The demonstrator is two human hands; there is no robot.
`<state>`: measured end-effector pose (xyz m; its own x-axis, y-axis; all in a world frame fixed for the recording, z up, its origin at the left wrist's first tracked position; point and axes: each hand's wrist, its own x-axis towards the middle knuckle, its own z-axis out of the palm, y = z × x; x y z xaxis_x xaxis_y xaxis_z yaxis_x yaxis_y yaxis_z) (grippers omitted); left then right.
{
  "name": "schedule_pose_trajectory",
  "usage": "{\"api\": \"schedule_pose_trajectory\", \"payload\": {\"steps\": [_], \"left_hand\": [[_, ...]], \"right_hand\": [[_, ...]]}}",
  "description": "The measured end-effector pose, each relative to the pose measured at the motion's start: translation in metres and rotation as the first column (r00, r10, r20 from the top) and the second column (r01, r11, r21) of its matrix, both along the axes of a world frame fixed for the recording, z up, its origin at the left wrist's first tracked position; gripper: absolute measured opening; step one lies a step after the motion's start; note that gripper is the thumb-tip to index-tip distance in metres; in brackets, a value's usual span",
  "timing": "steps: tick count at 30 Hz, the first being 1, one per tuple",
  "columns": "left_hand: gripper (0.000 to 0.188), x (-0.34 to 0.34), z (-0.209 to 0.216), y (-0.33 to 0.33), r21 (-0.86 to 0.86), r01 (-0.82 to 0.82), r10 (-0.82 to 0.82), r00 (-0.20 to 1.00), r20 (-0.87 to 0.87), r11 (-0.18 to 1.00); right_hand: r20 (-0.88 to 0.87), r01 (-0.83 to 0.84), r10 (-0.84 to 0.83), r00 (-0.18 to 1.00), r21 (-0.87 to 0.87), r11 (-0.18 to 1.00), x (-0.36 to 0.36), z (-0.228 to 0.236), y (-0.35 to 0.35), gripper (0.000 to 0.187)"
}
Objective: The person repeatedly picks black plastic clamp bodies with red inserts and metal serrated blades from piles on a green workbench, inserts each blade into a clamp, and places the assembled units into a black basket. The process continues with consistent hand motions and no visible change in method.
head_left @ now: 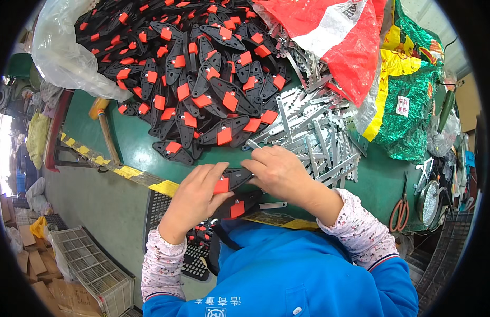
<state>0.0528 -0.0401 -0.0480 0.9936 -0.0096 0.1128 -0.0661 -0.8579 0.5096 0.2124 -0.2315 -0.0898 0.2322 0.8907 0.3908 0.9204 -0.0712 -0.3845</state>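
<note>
My left hand (194, 195) is closed on a black plastic part (238, 178) with a red block on it, fingers and thumb around its left end. At the other end of this part, the bent fingers of my right hand (284, 171) are pressed together against it; whether they also hold something small is hidden. Just below lies a second black part (250, 201) with a red block, partly covered by my left hand. A flat metal strip (272, 205) lies at the table's near edge, under my right wrist.
A large heap of black parts with red blocks (202, 79) covers the green table (136, 137). Notched metal strips (313, 137) are piled to its right, beside red and green sacks (408, 105). A hammer (105, 129) lies left, scissors (399, 211) right. Crates (94, 264) stand on the floor.
</note>
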Motion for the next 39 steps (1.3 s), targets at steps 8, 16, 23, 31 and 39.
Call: {"api": "schedule_pose_trajectory", "payload": {"steps": [8, 16, 23, 31, 39], "left_hand": [[0.055, 0.001, -0.022, -0.006, 0.023, 0.035, -0.033, 0.996, -0.081, 0.999], [0.082, 0.018, -0.014, 0.002, 0.217, -0.214, 0.166, 0.961, 0.221, 0.952], [0.073, 0.015, -0.018, 0.011, 0.027, -0.135, 0.133, 0.99, 0.054, 0.991], [0.069, 0.01, -0.013, 0.005, 0.102, -0.092, 0.09, 0.996, 0.02, 0.991], [0.07, 0.007, -0.016, 0.004, 0.058, -0.135, 0.132, 0.99, 0.052, 0.989]], "right_hand": [[0.136, 0.166, -0.188, 0.973, 0.158, 0.973, 0.011, -0.011, 0.042, 0.033], [0.188, 0.084, -0.116, 0.975, 0.172, 0.981, 0.014, -0.016, 0.052, 0.036], [0.054, 0.082, -0.082, 0.995, 0.015, 0.997, 0.061, 0.0, 0.0, 0.034], [0.404, 0.031, 0.054, 0.913, -0.201, 0.979, 0.129, 0.011, -0.042, 0.022], [-0.034, 0.067, -0.07, 0.997, -0.085, 0.994, 0.096, 0.037, -0.064, 0.018]]}}
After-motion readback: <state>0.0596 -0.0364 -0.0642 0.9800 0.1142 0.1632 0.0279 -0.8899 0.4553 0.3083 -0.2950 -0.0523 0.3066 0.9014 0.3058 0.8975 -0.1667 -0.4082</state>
